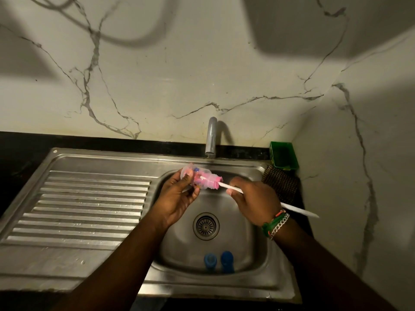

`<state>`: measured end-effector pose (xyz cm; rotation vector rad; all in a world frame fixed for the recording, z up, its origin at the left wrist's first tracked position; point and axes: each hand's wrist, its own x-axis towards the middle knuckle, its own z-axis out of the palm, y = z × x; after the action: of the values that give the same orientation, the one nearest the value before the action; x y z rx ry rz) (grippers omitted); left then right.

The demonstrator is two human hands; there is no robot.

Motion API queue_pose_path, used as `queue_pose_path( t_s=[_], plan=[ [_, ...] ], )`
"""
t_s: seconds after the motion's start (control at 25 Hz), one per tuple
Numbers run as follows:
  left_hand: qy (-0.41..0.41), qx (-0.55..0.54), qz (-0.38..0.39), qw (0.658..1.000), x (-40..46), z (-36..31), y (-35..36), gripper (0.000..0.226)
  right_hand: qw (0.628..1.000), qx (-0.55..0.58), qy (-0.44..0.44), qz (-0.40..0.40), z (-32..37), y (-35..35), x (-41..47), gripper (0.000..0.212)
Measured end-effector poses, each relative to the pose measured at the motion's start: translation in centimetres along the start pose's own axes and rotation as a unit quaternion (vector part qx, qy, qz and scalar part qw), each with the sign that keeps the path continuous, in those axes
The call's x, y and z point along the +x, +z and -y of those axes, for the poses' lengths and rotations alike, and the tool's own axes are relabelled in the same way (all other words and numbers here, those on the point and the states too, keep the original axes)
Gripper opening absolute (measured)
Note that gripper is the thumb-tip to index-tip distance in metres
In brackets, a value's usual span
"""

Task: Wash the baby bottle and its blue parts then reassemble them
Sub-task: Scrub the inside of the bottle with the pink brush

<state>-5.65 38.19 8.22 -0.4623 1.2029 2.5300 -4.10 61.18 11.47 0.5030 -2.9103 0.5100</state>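
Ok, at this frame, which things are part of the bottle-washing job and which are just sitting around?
In the job:
- bottle, in the left hand
- pink brush, pushed into it by the right hand
- two blue parts in the sink
- tap

Lying about:
- green box
- dark scrubber

Both forearms are bare, no sleeves. The right wrist (275,224) wears a silver chain bracelet (280,226), a green band (269,225) and an orange thread at its 12 o'clock side.
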Motion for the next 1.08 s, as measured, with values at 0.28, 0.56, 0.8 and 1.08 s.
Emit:
queue_pose_path(
  t_s=[0.28, 0.56, 0.8, 1.08],
  plan=[
    [0.027, 0.006, 0.034, 0.999, -0.2, 0.1, -0.9, 0.055, 0.959, 0.199, 0.162, 0.117, 0.4, 0.5, -0.1, 0.047],
    [0.040, 0.014, 0.075, 0.996, -0.6, 0.7, -0.4, 0.058, 0.915, 0.316, 0.196, 0.156, 1.0, 1.4, 0.1, 0.050],
    [0.021, 0.005, 0.016, 1.000, -0.6, 1.8, -0.3, 0.045, 0.996, -0.066, 0.039, 0.045, 2.0, 0.4, -0.5, 0.022],
    [0.000, -0.025, -0.024, 0.999, -0.5, 1.8, -1.1, 0.038, 0.998, -0.057, 0.009, -0.017, 1.3, 1.3, -0.6, 0.027]
  ],
)
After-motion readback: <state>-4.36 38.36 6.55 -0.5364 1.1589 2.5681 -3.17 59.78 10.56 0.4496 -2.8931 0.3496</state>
